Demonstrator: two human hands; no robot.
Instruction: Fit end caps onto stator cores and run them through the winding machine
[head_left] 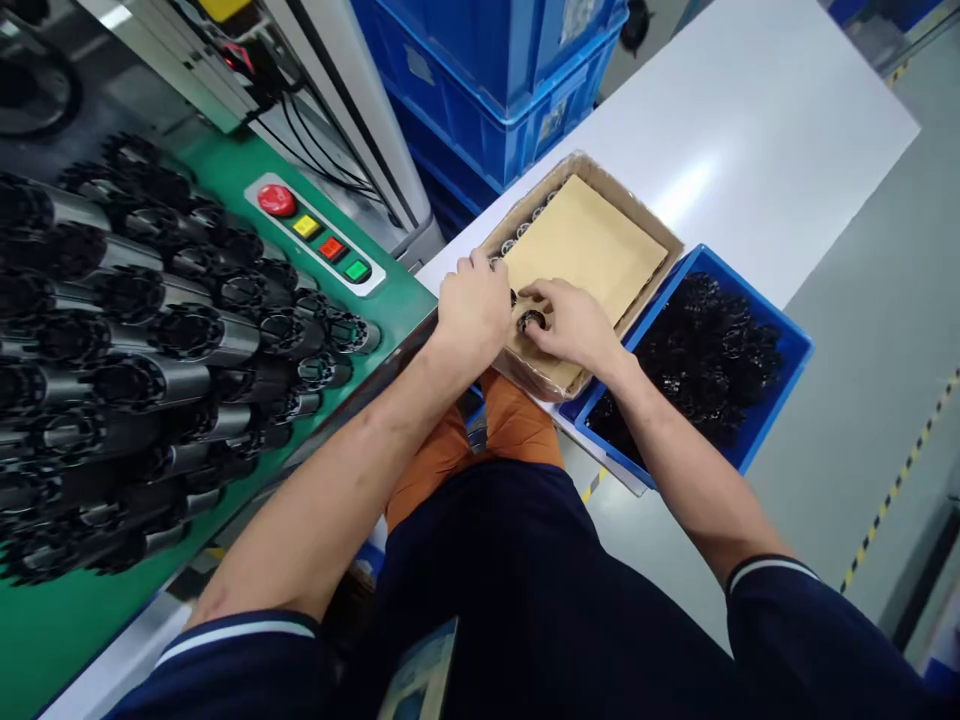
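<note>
A cardboard box (645,215) stands open on the white table, with a flat cardboard sheet (592,245) lying inside it. Round part ends show along the box's far left side. My right hand (574,325) is over the near part of the box, its thumb and fingers closed around a black ring-shaped part (531,321). Just left of it, my left hand (476,305) is at the box's left corner with its fingers curled down; what they hold, if anything, is hidden. A second dark round piece shows partly between the two hands.
A blue bin (772,395) full of black plastic parts (705,350) sits right of the box. Left is a green bench (409,330) with many metal-and-black cylinders (180,330) and a button panel (319,235). Stacked blue crates (480,130) stand behind the white table (787,130).
</note>
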